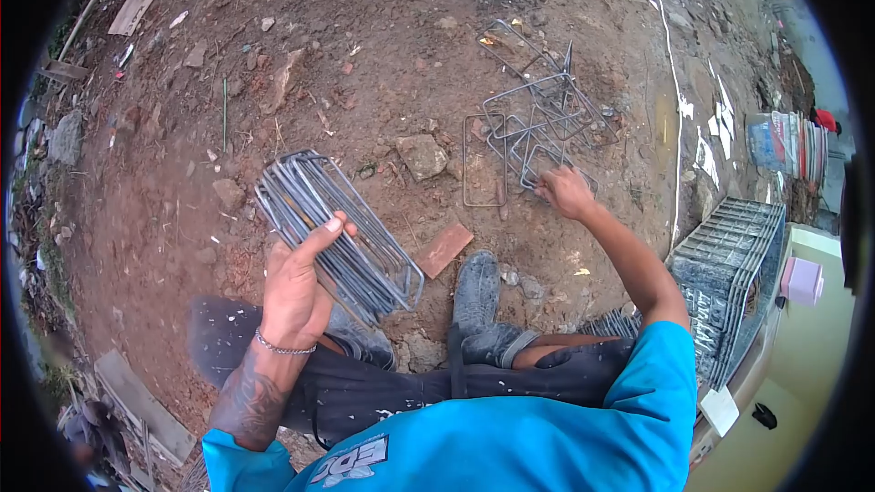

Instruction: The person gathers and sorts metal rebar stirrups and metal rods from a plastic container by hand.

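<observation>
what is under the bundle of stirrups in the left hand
The left hand grips the bundle of stirrups from below, thumb on top; its fingers are hidden beneath. Under the bundle's lower end lie red dirt and part of a shoe, the rest covered.

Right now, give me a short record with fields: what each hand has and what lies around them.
left hand: left hand grips a bundle of grey rectangular steel wire stirrups, held above the ground
right hand: right hand stretched out, touching a loose pile of grey wire stirrups; grip unclear
ground: reddish-brown dirt ground with scattered stones
near feet: flat red-brown brick piece beside a grey shoe
right side: stacked dark grey plastic crates
</observation>
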`<state>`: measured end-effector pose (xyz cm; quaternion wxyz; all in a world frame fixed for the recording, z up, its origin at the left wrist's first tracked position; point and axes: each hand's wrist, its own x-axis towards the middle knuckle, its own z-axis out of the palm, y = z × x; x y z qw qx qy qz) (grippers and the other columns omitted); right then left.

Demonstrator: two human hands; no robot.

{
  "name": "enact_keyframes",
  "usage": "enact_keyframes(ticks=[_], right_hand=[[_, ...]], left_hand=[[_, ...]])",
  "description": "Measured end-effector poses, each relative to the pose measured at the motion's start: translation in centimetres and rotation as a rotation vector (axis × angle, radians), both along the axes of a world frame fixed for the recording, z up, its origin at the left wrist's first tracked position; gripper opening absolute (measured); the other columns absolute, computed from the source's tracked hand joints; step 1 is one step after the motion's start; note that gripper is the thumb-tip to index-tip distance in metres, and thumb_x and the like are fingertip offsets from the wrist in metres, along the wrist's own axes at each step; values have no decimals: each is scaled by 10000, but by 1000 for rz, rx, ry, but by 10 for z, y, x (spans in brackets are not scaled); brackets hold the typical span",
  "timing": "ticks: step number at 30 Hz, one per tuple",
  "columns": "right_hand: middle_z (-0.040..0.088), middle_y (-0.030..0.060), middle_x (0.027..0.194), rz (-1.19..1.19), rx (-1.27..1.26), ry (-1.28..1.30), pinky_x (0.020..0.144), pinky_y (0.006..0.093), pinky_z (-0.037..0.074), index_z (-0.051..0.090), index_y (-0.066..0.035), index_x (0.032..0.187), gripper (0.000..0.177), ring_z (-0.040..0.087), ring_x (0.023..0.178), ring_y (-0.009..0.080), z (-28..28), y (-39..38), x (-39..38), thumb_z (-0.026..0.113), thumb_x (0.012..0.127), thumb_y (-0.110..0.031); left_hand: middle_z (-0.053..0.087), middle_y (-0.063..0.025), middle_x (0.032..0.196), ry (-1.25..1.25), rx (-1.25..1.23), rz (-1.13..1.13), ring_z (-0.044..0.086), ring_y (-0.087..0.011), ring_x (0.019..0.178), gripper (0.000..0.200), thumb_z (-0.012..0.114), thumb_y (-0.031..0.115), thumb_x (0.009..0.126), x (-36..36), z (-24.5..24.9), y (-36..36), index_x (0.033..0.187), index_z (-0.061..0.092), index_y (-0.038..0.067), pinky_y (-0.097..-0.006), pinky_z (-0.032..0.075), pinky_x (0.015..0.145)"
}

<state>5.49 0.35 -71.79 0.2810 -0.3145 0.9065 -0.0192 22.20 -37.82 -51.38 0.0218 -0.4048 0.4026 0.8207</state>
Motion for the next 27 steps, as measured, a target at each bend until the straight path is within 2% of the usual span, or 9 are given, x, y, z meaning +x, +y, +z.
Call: enact_keyframes(ticks=[3, 7, 12, 14, 17, 19, 20, 22, 27], right_hand=[[575, 100, 893, 93, -94, 269, 816, 401, 377, 561, -101, 915, 235, 515, 939, 264, -1, 2, 25, 573, 832, -320], [573, 95, 803, 142, -79, 278, 807, 406, 380, 566, -85, 900, 227, 526, 908, 263, 7, -8, 25, 576, 835, -302], [587, 134, 743, -153, -337, 132, 636, 395, 432, 586, -18, 875, 231, 570, 698, 273, 100, -62, 12, 556, 866, -247], [593, 148, 726, -268, -500, 169, 565, 355, 425, 606, -5, 888, 209, 541, 586, 218, 124, -83, 9, 538, 884, -202], [600, 83, 717, -315, -576, 67, 567, 289, 407, 599, -5, 953, 210, 476, 561, 134, 153, -112, 5, 509, 914, -190], [532, 12, 649, -458, -870, -218, 561, 236, 378, 562, 3, 982, 243, 416, 549, 89, 163, -125, 7, 469, 943, -219], [532, 12, 649, -447, -875, -220, 561, 236, 378, 562, 3, 982, 243, 416, 549, 89, 168, -129, 8, 469, 943, -219], [491, -16, 659, -419, -966, -514, 565, 209, 366, 521, 0, 1014, 267, 414, 570, 74, 177, -138, 10, 435, 959, -247], [544, 36, 740, -317, -1021, -681, 692, 273, 456, 458, -31, 1036, 236, 541, 727, 107, 190, -155, 38, 414, 962, -251]], left_hand=[[619, -57, 877, -3, 23, -15, 605, -143, 832, 165, 618, 30, 807, 3, -1, -5, 966, 580, 8, -269, 500, 724], [626, -60, 869, 1, 19, -15, 613, -143, 813, 157, 622, 33, 806, 6, 0, -5, 956, 588, 4, -269, 511, 706], [629, -60, 896, 12, 59, -23, 613, -149, 821, 182, 627, 32, 804, 12, 6, -10, 978, 586, -1, -286, 514, 730], [633, -58, 879, -4, 7, 52, 615, -153, 818, 173, 628, 29, 802, 14, 8, -8, 968, 591, -3, -297, 513, 739], [634, -60, 873, 71, -18, 27, 618, -156, 810, 188, 640, 22, 794, 12, 9, -10, 974, 591, -2, -305, 513, 743], [631, -57, 871, 113, -23, 27, 621, -156, 802, 208, 656, 11, 782, 13, 7, -10, 974, 578, 10, -302, 515, 735], [631, -57, 871, 116, -30, 36, 621, -156, 802, 208, 656, 11, 782, 12, 8, -10, 974, 578, 10, -302, 515, 735], [627, -53, 861, 133, 6, 64, 622, -156, 803, 223, 667, -2, 771, 12, 8, -12, 964, 561, 27, -295, 520, 722], [631, -57, 838, 173, 7, 110, 629, -159, 785, 200, 672, -7, 767, 14, 3, -14, 920, 556, 46, -285, 527, 708]])
